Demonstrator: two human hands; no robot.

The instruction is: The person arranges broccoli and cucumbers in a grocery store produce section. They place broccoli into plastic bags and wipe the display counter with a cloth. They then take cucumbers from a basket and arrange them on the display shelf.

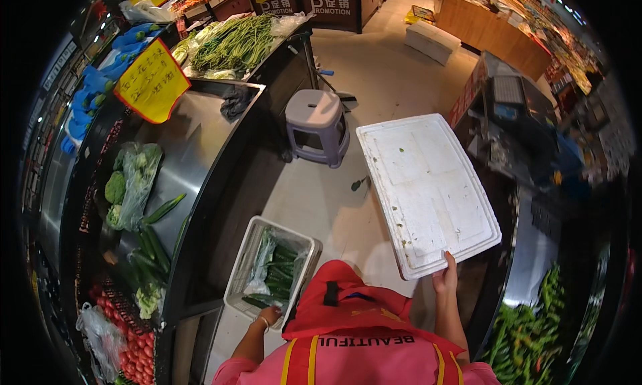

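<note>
My left hand [271, 316], with a bracelet at the wrist, grips the near rim of a white plastic crate [318, 252]. Inside the crate lie dark green cucumbers [281, 272], partly covered by clear plastic bags [261, 264]. Its fingertips are partly hidden at the rim. In my right hand [445, 276] is the near edge of a large white foam lid [426, 184], thumb on top and fingers underneath. Bits of green leaf and dirt dot the lid's face. A red apron [351, 300] over a pink shirt covers my front.
On the left, a metal display counter [200, 119] holds bagged broccoli [115, 187], cucumbers [153, 247] and tomatoes [138, 357]. A plastic stool [316, 109] stands ahead, with a foam box [431, 40] farther off. Green peppers [526, 330] fill the right counter. A leaf [357, 185] lies on the floor.
</note>
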